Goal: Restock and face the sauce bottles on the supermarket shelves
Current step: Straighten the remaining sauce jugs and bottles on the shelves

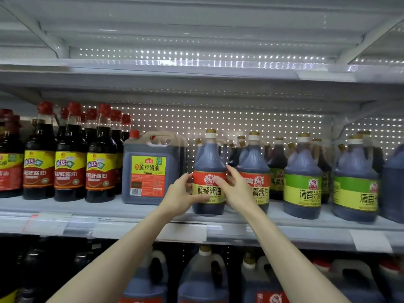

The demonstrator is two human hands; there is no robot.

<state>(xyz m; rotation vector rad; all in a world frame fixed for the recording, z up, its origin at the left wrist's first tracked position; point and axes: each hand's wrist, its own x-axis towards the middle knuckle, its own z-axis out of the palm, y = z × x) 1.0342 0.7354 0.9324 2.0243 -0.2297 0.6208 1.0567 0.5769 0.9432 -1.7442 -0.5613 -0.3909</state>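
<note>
Both hands are up at the middle shelf (131,209), and the red-labelled sauce jug (208,173) at the front edge is being gripped from either side. The left hand (180,196) is cupped around the jug's lower left flank, thumb laid across the yellow band of the label. The right hand (235,189) is pressed to the right side, fingers half curled over the red part of the label, wedged between this jug and its matching neighbour (254,171) just beside it. Neither hand is fully closed; the jug is simply clamped between the two palms.

The jug is seen standing upright on the shelf, base near the price rail (181,231), label turned squarely outward. To its left a square soy-sauce canister (150,169) is parked, and to the right green-labelled jugs (302,178) are lined up.

A full jug of dark liquid like this is judged to be heavy and rigid, with a smooth plastic wall and a glossy label that could slide under the palm. A two-sided hold low on the wide body looks sensible for turning or nudging it; for lifting, the moulded handle near the neck would be expected to give the surer purchase. Little breakage risk is expected, though a knock could topple the close-packed neighbours.
</note>
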